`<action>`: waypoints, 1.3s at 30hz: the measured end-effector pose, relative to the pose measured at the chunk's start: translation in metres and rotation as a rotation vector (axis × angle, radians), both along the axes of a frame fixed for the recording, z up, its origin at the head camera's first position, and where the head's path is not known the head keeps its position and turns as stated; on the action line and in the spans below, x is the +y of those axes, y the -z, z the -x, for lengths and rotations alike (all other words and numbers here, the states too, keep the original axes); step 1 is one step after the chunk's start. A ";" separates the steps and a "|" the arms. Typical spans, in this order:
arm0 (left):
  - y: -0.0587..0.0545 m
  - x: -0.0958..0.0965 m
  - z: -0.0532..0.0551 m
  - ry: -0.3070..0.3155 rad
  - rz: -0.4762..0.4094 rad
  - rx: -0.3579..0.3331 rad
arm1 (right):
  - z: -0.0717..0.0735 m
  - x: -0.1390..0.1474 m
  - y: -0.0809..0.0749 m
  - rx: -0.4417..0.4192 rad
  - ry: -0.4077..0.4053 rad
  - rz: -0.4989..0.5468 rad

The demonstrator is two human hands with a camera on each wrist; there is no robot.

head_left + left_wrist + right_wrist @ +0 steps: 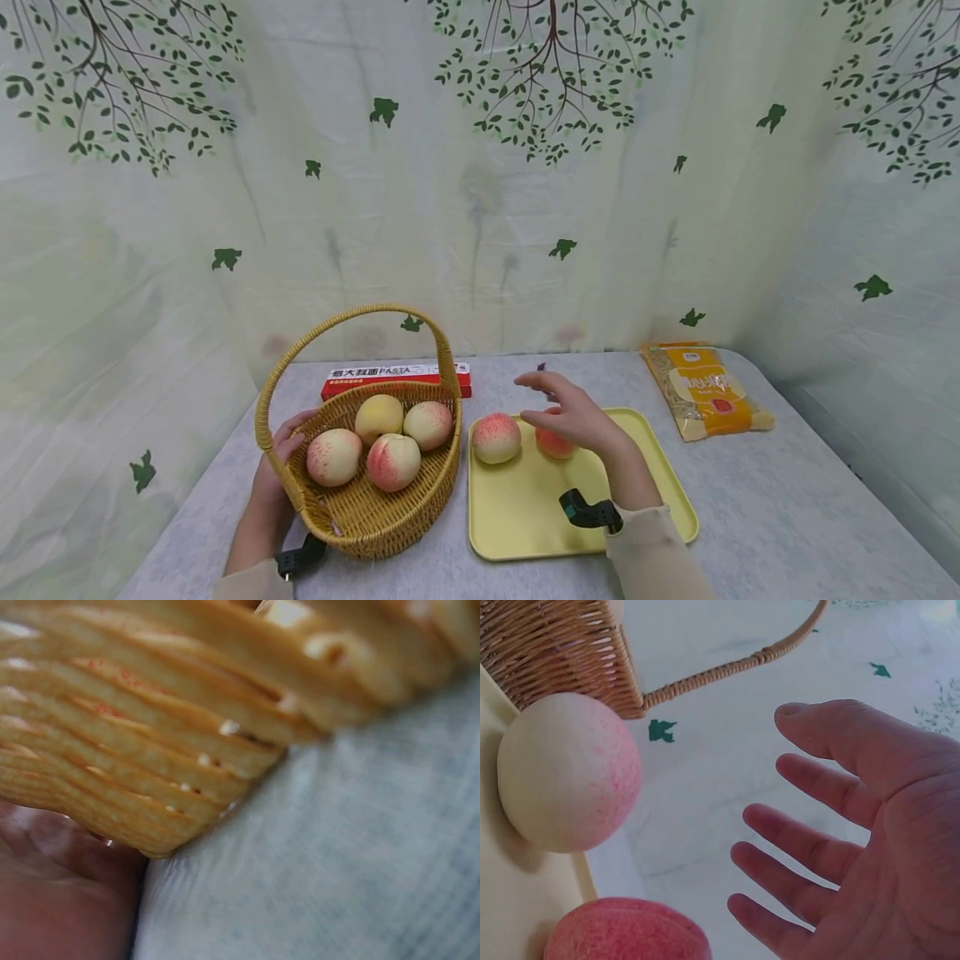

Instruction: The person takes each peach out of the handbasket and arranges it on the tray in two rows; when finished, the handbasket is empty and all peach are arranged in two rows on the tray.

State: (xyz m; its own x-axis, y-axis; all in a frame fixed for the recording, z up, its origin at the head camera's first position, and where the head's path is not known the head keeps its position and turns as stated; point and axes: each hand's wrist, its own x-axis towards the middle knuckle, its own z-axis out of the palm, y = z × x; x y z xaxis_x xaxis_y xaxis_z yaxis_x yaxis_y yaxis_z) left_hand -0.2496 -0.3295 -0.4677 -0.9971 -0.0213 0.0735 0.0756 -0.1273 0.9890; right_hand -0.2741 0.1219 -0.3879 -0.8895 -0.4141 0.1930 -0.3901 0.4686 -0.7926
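Observation:
On the left stands a wicker basket [390, 533] with a tall arched handle, holding several peaches, one of them yellower [379, 418]. My left hand [273, 471] holds the basket's left side at the rim; in the left wrist view its palm [60, 892] lies against the weave. My right hand [573, 412] hovers over the back of a yellow tray [525, 525], fingers spread and nothing in them. Two peaches lie on that tray: a pale one with a pink blush [566, 772] nearer the basket, and a redder one [630, 934] partly hidden by the right hand in the head view.
Behind the basket lies a red and white pasta box [397, 372]. An orange and clear bag of grain [705, 390] rests at the back right of the grey table [795, 508]. A leaf-printed curtain [480, 208] hangs around the table.

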 end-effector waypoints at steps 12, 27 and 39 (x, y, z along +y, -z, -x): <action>-0.009 0.006 -0.006 -0.010 0.016 -0.023 | -0.007 -0.023 -0.006 0.115 -0.143 0.063; 0.001 -0.001 0.002 -0.013 0.015 -0.043 | -0.018 -0.070 0.002 0.158 -0.212 0.143; 0.003 -0.001 0.003 -0.030 0.050 -0.044 | -0.027 -0.096 0.007 0.265 -0.225 0.064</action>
State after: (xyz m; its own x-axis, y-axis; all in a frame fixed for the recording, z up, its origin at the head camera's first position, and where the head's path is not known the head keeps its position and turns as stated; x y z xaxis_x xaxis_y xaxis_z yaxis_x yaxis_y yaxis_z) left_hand -0.2530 -0.3305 -0.4702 -0.9983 -0.0486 0.0317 0.0353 -0.0763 0.9965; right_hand -0.2475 0.0258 -0.3947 -0.6932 -0.5733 0.4367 -0.6738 0.3006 -0.6750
